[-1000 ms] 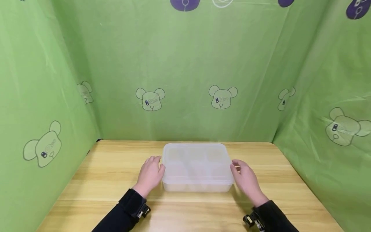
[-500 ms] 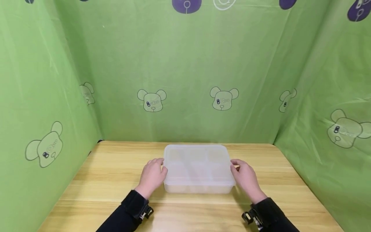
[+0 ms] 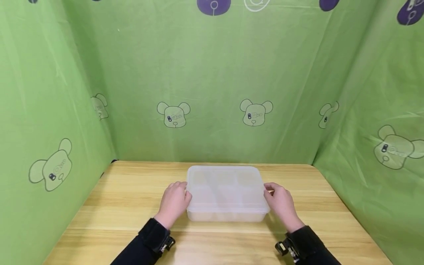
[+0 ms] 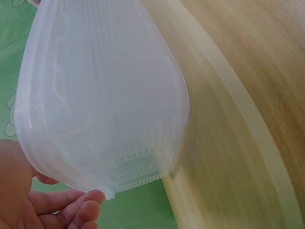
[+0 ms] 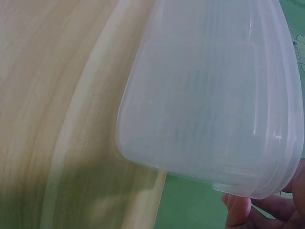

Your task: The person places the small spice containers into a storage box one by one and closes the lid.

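A translucent white plastic storage box (image 3: 228,216), rectangular and lidded, sits toward the back of the table. Its frosted lid (image 3: 225,187) covers the top, and pale compartment shapes show faintly through it. My left hand (image 3: 173,203) grips the box at its left end; in the left wrist view the curled fingers (image 4: 78,207) touch the rim by a small tab. At the opposite end my right hand (image 3: 281,204) holds the rim between thumb and fingers, and the right wrist view shows the fingertips (image 5: 238,207) at the lid's edge. What the box contains cannot be made out.
The light wooden table (image 3: 132,206) extends around the box on every side. Green cloth (image 3: 212,73) printed with bear heads hangs behind and along both sides. Small black devices (image 3: 167,243) are strapped at the wrists.
My left hand has come slightly rightward, closer against the box's end. The right hand stays at its side of the box. The whole head view has shifted a little.
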`<action>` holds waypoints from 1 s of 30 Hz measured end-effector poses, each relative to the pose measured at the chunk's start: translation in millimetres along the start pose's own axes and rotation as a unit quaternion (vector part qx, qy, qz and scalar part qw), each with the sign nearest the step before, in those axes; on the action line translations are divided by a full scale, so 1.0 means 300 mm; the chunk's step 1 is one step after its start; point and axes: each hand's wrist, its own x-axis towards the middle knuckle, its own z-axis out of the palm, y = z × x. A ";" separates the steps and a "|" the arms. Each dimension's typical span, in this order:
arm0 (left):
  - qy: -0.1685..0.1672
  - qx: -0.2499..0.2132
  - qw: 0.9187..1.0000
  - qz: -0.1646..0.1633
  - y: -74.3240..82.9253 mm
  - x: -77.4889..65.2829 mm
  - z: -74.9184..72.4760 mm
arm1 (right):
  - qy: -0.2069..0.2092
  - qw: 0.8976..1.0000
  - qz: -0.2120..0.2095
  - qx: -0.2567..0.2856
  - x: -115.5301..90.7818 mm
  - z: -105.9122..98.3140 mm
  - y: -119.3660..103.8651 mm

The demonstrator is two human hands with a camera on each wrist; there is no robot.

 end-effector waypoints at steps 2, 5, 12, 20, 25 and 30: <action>0.006 0.001 1.000 0.005 0.001 0.000 -0.003 | -0.001 1.000 0.001 0.002 0.001 -0.001 -0.001; 0.011 0.000 1.000 0.009 0.004 0.001 -0.006 | -0.005 1.000 0.006 0.002 0.002 -0.004 -0.002; 0.015 -0.002 1.000 0.004 0.008 0.010 -0.015 | -0.010 1.000 0.009 0.005 0.012 -0.013 -0.007; 0.015 -0.016 1.000 -0.009 0.004 0.014 -0.015 | -0.013 1.000 0.016 0.013 0.023 -0.017 0.001; 0.009 -0.010 1.000 -0.023 0.000 0.012 -0.004 | -0.016 1.000 0.020 0.011 0.025 -0.014 0.015; 0.004 -0.019 0.999 -0.036 0.004 0.015 0.002 | -0.017 1.000 0.016 0.013 0.034 -0.005 0.020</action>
